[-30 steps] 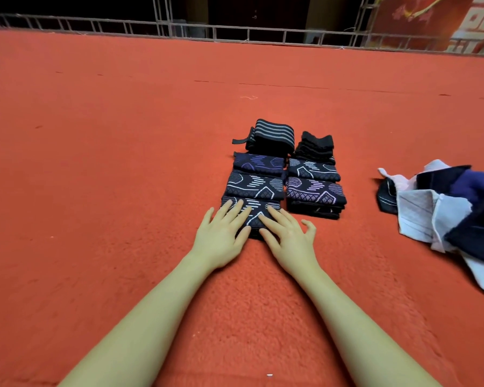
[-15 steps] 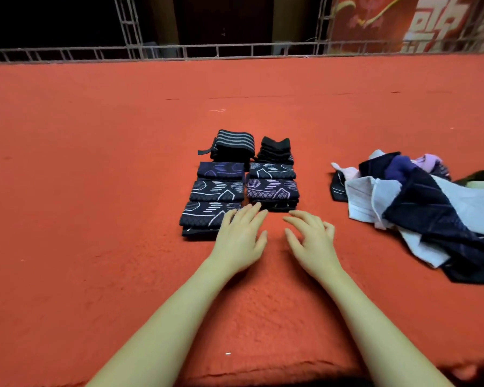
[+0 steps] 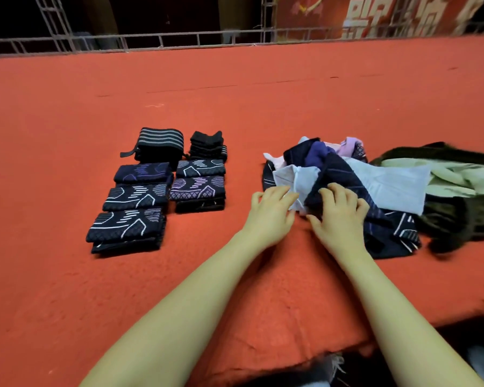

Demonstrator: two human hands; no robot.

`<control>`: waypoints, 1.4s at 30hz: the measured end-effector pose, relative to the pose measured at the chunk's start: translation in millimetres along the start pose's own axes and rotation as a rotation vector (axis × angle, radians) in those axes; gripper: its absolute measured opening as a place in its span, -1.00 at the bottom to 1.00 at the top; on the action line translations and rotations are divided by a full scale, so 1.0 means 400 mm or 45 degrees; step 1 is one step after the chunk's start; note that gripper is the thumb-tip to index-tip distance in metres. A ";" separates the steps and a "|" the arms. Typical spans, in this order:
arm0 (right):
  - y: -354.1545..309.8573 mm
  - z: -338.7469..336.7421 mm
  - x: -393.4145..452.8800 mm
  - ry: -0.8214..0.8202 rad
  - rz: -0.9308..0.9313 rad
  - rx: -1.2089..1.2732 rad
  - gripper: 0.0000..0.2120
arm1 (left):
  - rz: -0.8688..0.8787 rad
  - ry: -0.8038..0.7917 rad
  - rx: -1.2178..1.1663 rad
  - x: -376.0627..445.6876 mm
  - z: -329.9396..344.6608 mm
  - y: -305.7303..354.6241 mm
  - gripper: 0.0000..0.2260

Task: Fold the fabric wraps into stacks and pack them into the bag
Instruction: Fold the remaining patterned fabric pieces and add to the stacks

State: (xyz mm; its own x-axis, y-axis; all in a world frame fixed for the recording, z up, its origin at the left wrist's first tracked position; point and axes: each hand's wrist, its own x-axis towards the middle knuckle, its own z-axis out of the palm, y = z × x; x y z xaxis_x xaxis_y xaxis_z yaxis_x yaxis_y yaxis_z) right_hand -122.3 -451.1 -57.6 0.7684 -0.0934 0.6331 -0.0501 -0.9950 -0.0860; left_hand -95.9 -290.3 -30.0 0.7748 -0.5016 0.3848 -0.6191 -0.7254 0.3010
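Observation:
Folded dark wraps with white and purple patterns lie in two columns on the left, the nearest stack [image 3: 126,227] at front left. A striped stack [image 3: 161,141] and a plain black stack [image 3: 207,145] sit behind them. To the right lies a loose pile of unfolded wraps: a white cloth [image 3: 389,185], a navy cloth [image 3: 344,174] and purple pieces. My left hand [image 3: 271,210] touches the white cloth's near edge with spread fingers. My right hand [image 3: 338,213] rests with bent fingers on the navy cloth. A dark bag [image 3: 458,216] with pale lining lies open behind the pile.
Everything lies on a red carpeted surface [image 3: 67,107]. Its frayed front edge [image 3: 319,356] runs under my forearms at the lower right. A metal rail [image 3: 179,40] borders the far side, with a red banner behind it.
Both hands left the nearest folded stack and moved right to the loose pile. The view swung right with them, bringing the bag into sight.

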 end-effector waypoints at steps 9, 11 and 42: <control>0.091 0.041 -0.003 0.254 -0.147 0.018 -0.93 | 0.132 0.107 -0.005 0.063 0.104 0.009 -0.63; 0.079 0.029 -0.004 0.312 -0.145 0.174 -0.89 | 0.191 0.187 0.000 0.063 0.100 0.002 -0.64; -0.265 -0.065 -0.194 0.029 0.041 0.302 -0.74 | -0.010 0.039 0.441 -0.415 -0.110 -0.211 -0.64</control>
State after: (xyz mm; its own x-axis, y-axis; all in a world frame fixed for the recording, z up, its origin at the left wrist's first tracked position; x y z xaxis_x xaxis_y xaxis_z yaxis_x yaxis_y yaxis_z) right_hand -193.3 -339.3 -77.6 0.7539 -0.1285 0.6443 0.0788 -0.9559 -0.2829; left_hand -178.0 -125.1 -80.7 0.7719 -0.4851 0.4110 -0.5289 -0.8486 -0.0083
